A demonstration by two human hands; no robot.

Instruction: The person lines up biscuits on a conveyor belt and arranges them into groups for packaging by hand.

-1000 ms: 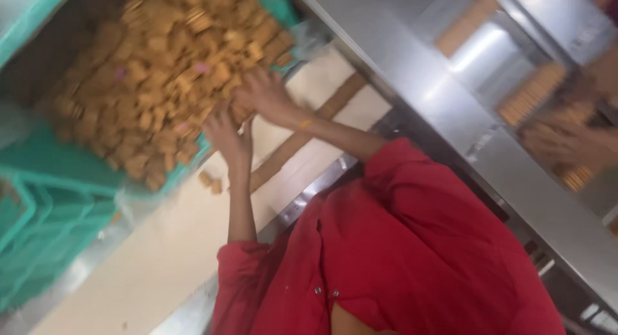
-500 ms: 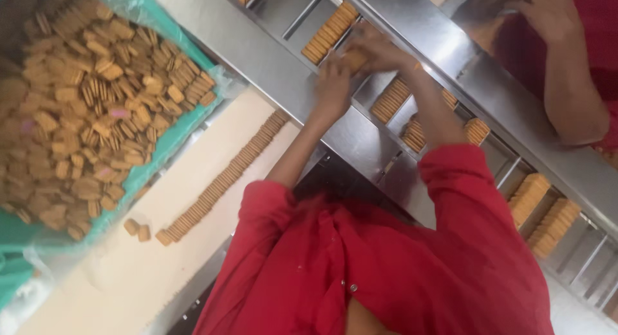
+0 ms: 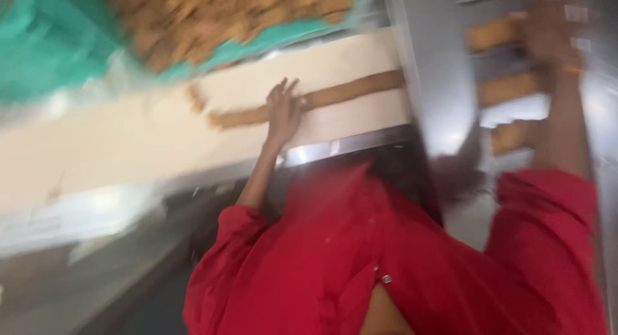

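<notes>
**Hands at the biscuit row, view blurred**

Cream table (image 3: 129, 148) carries a long biscuit row (image 3: 335, 93). Green crate (image 3: 58, 45) of loose biscuits sits beyond the row. Left hand (image 3: 283, 110) rests on the row, fingers spread, gripping nothing. Right hand (image 3: 547, 36), right of the row, over steel channels (image 3: 508, 84); its grip cannot be told.

Left hand (image 3: 284, 110): moved from steel channels to biscuit row (image 3: 309, 103) on belt. Right hand (image 3: 547, 36): remains out at channels.

Golden-brown biscuits (image 3: 225, 13) fill a teal-green plastic crate (image 3: 45, 52). A tan row of biscuits (image 3: 347, 90) lies on the cream belt (image 3: 129, 135). The sleeves (image 3: 547, 245) are plain red; the metal channels (image 3: 438, 65) silver-grey.
</notes>
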